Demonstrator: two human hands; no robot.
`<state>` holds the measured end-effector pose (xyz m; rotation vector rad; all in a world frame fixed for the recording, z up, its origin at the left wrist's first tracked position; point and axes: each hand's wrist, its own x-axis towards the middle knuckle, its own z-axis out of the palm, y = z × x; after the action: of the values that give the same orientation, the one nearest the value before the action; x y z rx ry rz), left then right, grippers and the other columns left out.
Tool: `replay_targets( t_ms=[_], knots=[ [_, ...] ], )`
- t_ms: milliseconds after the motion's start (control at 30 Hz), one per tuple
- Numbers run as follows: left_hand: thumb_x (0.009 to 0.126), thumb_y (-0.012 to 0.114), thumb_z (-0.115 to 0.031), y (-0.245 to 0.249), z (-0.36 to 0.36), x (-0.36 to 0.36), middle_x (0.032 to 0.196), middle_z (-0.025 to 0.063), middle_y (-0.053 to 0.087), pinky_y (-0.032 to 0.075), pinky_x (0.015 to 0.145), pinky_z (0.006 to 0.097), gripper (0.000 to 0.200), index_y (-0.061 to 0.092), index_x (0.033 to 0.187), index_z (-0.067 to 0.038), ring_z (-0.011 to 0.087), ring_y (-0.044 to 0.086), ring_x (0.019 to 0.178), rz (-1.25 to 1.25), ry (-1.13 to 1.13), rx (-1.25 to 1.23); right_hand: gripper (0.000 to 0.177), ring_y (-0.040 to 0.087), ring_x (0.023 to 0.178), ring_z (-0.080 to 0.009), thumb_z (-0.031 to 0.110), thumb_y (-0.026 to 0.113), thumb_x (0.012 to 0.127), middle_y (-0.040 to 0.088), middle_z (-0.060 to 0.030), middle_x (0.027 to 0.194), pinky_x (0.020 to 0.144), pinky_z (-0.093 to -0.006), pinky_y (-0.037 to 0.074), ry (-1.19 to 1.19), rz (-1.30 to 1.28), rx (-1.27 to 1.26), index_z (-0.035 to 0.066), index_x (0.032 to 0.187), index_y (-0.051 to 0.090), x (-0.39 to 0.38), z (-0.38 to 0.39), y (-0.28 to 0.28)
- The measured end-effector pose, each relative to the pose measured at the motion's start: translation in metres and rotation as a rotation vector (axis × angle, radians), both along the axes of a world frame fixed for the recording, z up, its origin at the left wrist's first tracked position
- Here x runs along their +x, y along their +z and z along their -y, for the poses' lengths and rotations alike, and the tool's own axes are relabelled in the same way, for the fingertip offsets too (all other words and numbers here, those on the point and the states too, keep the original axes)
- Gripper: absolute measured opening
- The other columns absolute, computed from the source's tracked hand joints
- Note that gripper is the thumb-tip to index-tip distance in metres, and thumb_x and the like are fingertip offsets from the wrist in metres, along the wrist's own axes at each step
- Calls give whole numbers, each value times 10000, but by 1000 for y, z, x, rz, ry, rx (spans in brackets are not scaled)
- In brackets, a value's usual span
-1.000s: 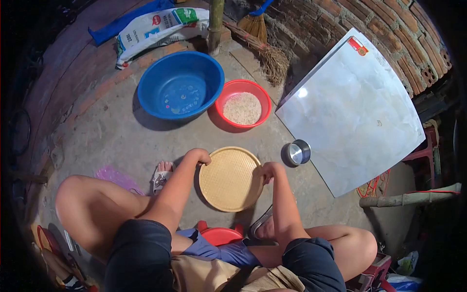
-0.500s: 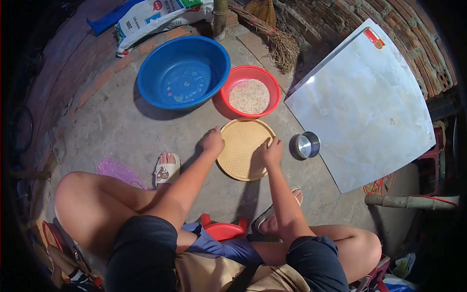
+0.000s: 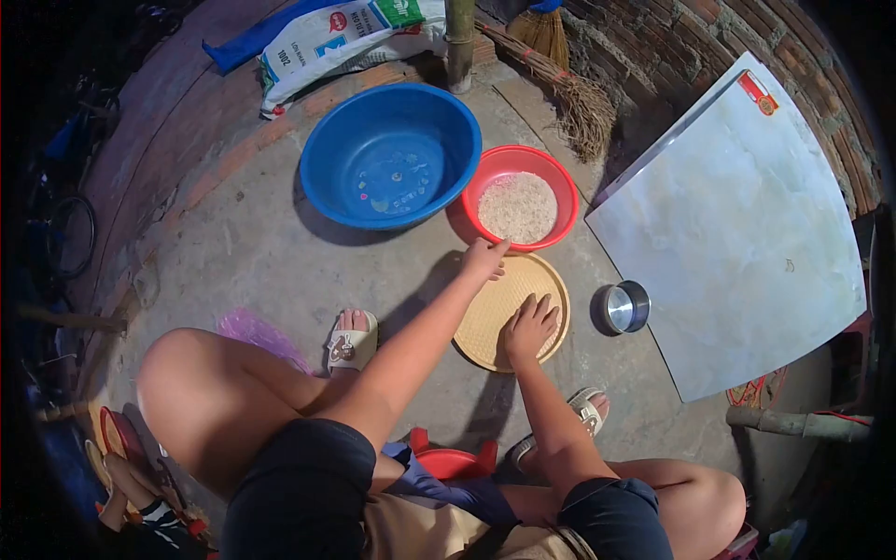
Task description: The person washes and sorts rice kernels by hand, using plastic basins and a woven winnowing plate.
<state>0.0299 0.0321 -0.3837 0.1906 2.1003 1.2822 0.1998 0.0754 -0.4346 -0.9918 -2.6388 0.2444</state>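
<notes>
A round woven tray (image 3: 487, 322) lies on the concrete floor. My right hand (image 3: 531, 330) rests on it with spread fingers and holds nothing. Over the tray's upper left edge is my left hand (image 3: 484, 260), one finger stretched toward the rim of the red basin (image 3: 567, 224); whether it touches the rim I cannot tell. White grain (image 3: 517, 207) lies in that basin. The large blue basin (image 3: 313, 191) stands to its left, with a little on its bottom. A metal bowl (image 3: 625, 308) sits right of the tray.
A pale marbled panel (image 3: 728, 233) lies at the right. Behind are a printed sack (image 3: 327, 47), a bamboo post (image 3: 459, 47) and a straw broom (image 3: 583, 103). Pink plastic (image 3: 261, 338) lies at the left, a red stool (image 3: 455, 462) below me.
My left hand has left the tray's side and moved up toward the red basin. My right hand has shifted from the tray's edge onto its surface. The whole view has shifted slightly.
</notes>
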Motion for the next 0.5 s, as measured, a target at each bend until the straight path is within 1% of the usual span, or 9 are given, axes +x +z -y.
replay_targets(
  t_ms=[67,100,167,200,300,333,367,433,500],
  knots=[
    [781,613,-402,2,-8,-8,941,230,578,531,552,356,510,437,1103,-48,322,623,728,431,236,217,470,234,1222,-476,194,473,827,281,-216,1357,990,-536,202,-14,33,0,19,1255,393,1,3,-4],
    [781,613,-402,2,-12,-11,941,230,578,531,552,356,510,437,1103,-48,322,623,728,415,238,223,470,234,1222,-476,194,473,827,281,-216,1357,990,-536,202,-9,17,3,19,1255,393,2,5,-4],
    [773,646,-347,0,-17,-13,1047,293,505,551,630,365,693,214,1238,-67,364,614,768,501,452,330,478,202,1241,-474,202,459,838,239,-211,1384,1002,-539,182,5,24,-20,25,1275,378,4,5,-2],
    [778,646,-320,0,-17,-20,1114,337,448,549,675,404,803,59,1267,-71,410,600,801,584,429,384,485,164,1263,-467,217,439,849,211,-206,1400,1016,-538,155,2,44,-49,28,1288,364,3,4,-1],
    [794,628,-281,-27,-22,-36,1059,352,463,554,630,409,828,-21,1284,-125,386,612,786,745,445,529,483,133,1280,-456,232,418,855,205,-202,1403,1030,-533,128,-2,42,-55,30,1290,360,3,5,2],
    [815,582,-199,-38,-25,-42,1093,323,468,545,692,441,725,58,1305,-92,399,599,847,893,495,533,484,106,1293,-446,242,402,860,196,-201,1408,1042,-524,103,-5,50,-64,30,1292,358,3,5,3],
    [815,582,-199,-47,-32,-52,1093,323,468,545,692,441,725,58,1305,-92,399,599,847,880,486,539,484,106,1293,-446,242,402,860,196,-201,1408,1042,-524,103,-7,34,-59,30,1292,358,-3,2,4],
    [796,534,-93,-60,-32,-50,1106,270,488,530,743,472,553,252,1269,-42,381,581,918,914,440,751,483,108,1291,-447,235,399,861,188,-199,1412,1044,-521,100,-13,66,-75,30,1296,356,1,4,4],
    [777,511,-51,-60,-29,-48,1113,235,497,526,752,480,476,330,1217,-26,366,574,941,805,419,686,479,111,1291,-447,237,400,862,191,-200,1411,1044,-520,102,-12,68,-72,32,1294,361,1,4,3]
  ],
)
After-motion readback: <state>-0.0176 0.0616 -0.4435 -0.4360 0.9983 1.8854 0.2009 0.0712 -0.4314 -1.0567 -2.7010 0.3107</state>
